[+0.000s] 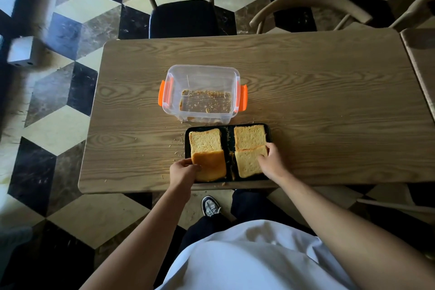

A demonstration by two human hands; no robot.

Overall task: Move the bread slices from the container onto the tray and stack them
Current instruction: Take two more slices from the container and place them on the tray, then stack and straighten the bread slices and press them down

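The container [203,94] beyond the fingers holds only crumbs, so the moving looks done; stacking is the step in hand. Four bread slices lie on the tray [227,139]. The left hand [184,168] pinches the edge of the crusty slice [210,165], whose far edge overlaps the slice beyond it [204,140]. The right hand [270,160] has its fingers curled on the corner of the near right slice [248,162]. Next, I'd judge, each lifts its slice onto the far one, edges squared.
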